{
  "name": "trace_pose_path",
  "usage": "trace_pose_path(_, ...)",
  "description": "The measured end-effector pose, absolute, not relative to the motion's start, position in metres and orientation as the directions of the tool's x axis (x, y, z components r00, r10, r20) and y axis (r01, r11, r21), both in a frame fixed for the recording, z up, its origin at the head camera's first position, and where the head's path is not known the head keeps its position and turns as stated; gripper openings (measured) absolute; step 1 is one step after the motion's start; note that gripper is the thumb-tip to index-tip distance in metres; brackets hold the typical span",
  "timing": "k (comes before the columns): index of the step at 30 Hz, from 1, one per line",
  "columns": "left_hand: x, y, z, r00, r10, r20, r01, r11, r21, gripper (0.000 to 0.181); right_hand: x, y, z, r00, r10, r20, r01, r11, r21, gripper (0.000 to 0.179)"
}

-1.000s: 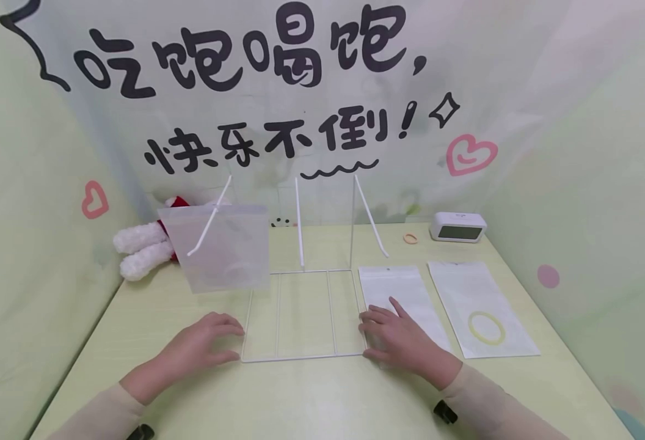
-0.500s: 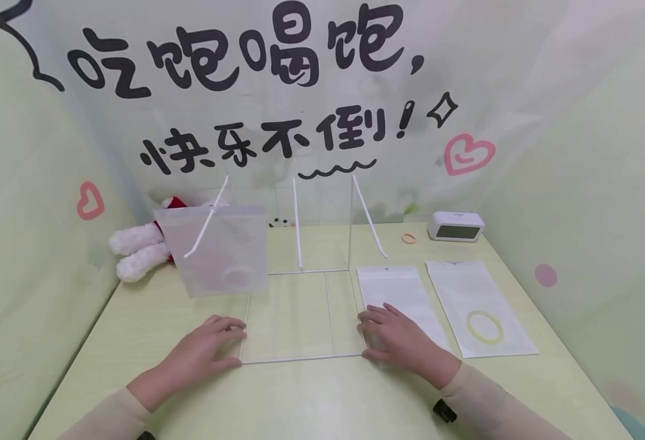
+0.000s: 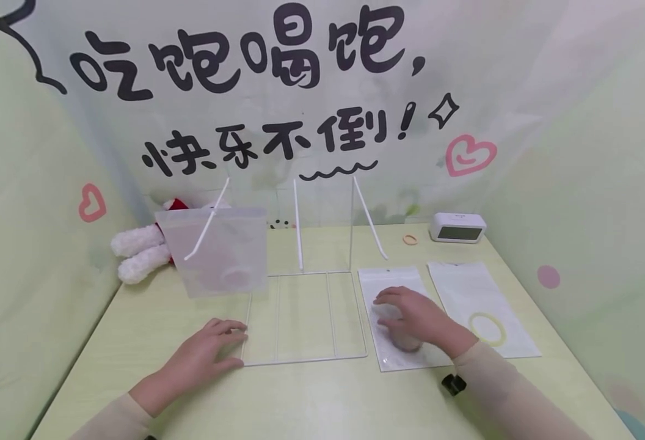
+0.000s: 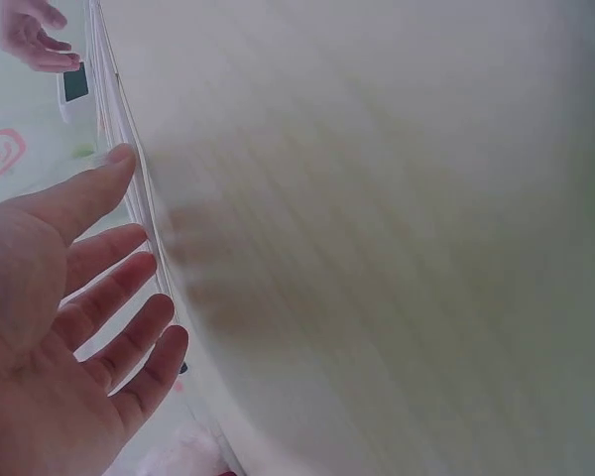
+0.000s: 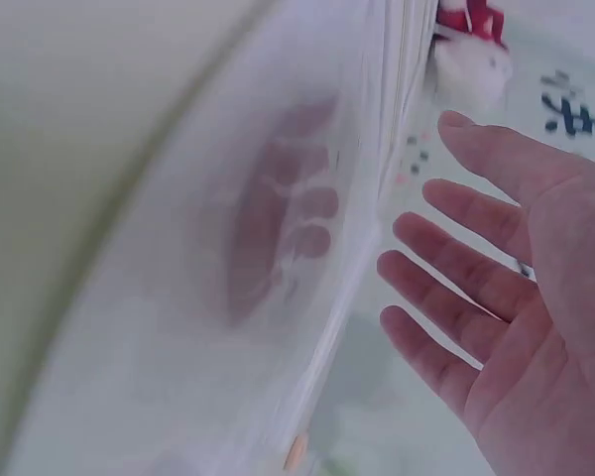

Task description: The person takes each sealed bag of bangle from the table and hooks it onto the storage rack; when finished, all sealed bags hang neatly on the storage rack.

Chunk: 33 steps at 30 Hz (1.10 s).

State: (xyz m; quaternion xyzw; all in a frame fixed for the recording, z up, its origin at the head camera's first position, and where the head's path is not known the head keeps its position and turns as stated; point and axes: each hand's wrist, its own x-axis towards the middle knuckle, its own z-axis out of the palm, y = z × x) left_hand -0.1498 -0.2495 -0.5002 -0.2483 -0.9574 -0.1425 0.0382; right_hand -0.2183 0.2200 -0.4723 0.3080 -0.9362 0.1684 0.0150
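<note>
A white wire display rack (image 3: pixel 306 361) stands on the table, three long prongs reaching forward from its upright back. On the left prong hangs a frosted translucent bag (image 3: pixel 223 256). My left hand (image 3: pixel 204 351) rests at the left side of the rack's base, fingers loosely bent and fingertips right at the wire. Right of the rack, a flat white bag (image 3: pixel 396 278) with a small hang hole lies on the table. Over it hovers my right hand (image 3: pixel 413 311), fingers relaxed and nothing held. The right wrist view shows the fingers (image 5: pixel 456 307) spread apart, their reflection on the glossy bag.
Farther right lies a second white bag (image 3: pixel 465 287) with a yellow ring (image 3: pixel 472 324) on it. A white digital clock (image 3: pixel 459 228) and a small orange band (image 3: pixel 410 236) sit at the back right. At the back left, a plush toy (image 3: pixel 141 238) lies behind the hanging bag.
My right hand has left the rack's right side and moved right, over the nearer white bag. My left hand has moved slightly in to the rack's left edge.
</note>
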Motion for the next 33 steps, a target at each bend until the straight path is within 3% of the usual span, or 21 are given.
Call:
trace_pose_path(5,-0.148,-0.249,-0.501,-0.878,0.454,0.148,0.478,0.842,0.249,0.05,-0.246,0.247,-0.47,-0.864,-0.488,0.127,-0.499,0.795,-0.345,0.033)
trace_pose_path(13,-0.147,-0.248,-0.497,-0.874,0.46,0.152,0.485,0.844,0.229,0.049,-0.287,0.28,-0.475,-0.885,-0.443,0.142,-0.464,0.817,-0.343,0.032)
trace_pose_path(33,-0.148,-0.246,-0.493,-0.876,0.463,0.135,0.481,0.852,0.204,0.048,-0.328,0.307,-0.481,-0.862,-0.497,0.1,-0.504,0.821,-0.269,0.029)
